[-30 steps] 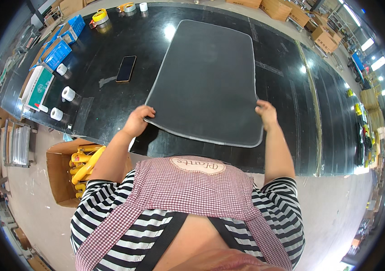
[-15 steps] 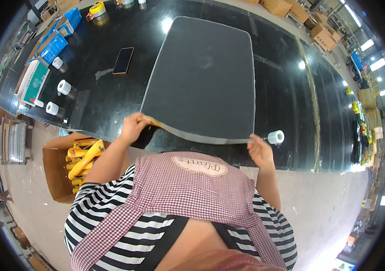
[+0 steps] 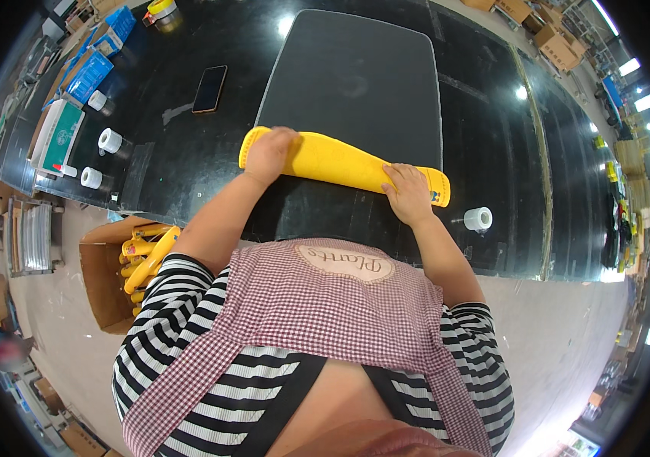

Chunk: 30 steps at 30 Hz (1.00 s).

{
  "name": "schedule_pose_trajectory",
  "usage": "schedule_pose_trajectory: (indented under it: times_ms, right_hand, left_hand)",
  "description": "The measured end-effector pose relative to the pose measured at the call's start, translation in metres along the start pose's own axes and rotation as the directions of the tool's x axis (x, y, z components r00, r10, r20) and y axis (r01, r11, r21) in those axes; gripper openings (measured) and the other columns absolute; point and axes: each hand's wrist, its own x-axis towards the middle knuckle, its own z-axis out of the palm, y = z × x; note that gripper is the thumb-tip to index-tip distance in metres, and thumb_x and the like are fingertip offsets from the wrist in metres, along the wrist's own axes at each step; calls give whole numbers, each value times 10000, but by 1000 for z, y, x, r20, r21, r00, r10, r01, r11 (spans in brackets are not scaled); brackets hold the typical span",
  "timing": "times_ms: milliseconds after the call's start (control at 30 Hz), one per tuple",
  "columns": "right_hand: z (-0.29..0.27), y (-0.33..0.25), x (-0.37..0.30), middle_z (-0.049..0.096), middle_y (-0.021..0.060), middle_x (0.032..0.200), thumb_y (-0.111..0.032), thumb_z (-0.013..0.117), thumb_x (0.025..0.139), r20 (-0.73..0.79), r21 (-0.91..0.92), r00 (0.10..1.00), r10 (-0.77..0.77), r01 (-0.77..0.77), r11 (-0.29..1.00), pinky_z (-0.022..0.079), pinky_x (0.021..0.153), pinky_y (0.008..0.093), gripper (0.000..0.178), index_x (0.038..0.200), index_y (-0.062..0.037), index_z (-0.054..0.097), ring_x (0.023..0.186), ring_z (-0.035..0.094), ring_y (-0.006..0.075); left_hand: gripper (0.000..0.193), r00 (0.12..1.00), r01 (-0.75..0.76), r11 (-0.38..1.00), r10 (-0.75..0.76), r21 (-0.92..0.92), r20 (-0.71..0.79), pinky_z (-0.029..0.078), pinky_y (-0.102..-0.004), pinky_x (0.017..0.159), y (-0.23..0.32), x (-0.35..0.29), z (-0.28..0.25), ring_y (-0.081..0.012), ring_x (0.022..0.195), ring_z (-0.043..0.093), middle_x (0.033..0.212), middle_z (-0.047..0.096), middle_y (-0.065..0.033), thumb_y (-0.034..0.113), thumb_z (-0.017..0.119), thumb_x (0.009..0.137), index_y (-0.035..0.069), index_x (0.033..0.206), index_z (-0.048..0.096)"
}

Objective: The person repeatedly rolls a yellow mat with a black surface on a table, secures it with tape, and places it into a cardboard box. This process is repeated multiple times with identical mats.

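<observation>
A large mat (image 3: 348, 91) lies on the black table with its dark grey side up. Its near end is curled over into a thick roll that shows a yellow face (image 3: 332, 158) with a small printed picture at the right end. My left hand (image 3: 270, 154) is wrapped over the roll near its left end, fingers bent over the top. Toward the right end, my right hand (image 3: 407, 190) grips the roll from the near side, fingers over it. The undersides of both palms are hidden.
A phone (image 3: 210, 89) lies left of the mat. White tape rolls (image 3: 109, 140) stand at the table's left, another tape roll (image 3: 479, 218) at the right. Blue boxes (image 3: 87, 76) line the left edge. Below it, a cardboard box (image 3: 104, 282) holds several yellow rolls (image 3: 150, 263).
Both hands have moved away from me, over the table. The mat's near edge, held slightly lifted before, is now rolled over, showing its yellow face.
</observation>
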Motion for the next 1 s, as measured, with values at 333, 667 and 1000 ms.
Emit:
schedule_pose_trajectory:
  times_ms: [333, 667, 1000]
  right_hand:
    - [-4, -11, -13, 672, 51, 1329, -203, 644, 954, -16, 51, 997, -81, 81, 995, 409, 1078, 450, 412, 1353, -105, 656, 1241, 578, 279]
    - [29, -37, -70, 681, 32, 1157, -153, 753, 845, -219, 80, 966, -139, 160, 984, 447, 960, 417, 413, 1253, -100, 711, 1085, 605, 256]
    - [32, -38, -79, 659, 41, 992, -114, 796, 800, -143, 295, 988, -52, 93, 951, 489, 852, 393, 298, 1098, -112, 790, 945, 604, 257]
  left_hand:
    - [405, 951, -254, 948, 208, 193, 230, 314, -510, 1146, 61, -27, 12, -304, 1309, 534, 1380, 615, -91, 349, 595, 1017, 162, 1374, 630]
    - [361, 932, -348, 931, 331, 113, 145, 452, -419, 998, 67, -92, 10, -256, 1103, 598, 1143, 670, -60, 169, 695, 915, 116, 1272, 693]
    - [241, 952, -285, 958, 281, 21, 123, 485, -388, 903, 70, -104, 13, -242, 984, 610, 1035, 673, -31, 110, 706, 883, 107, 1117, 761]
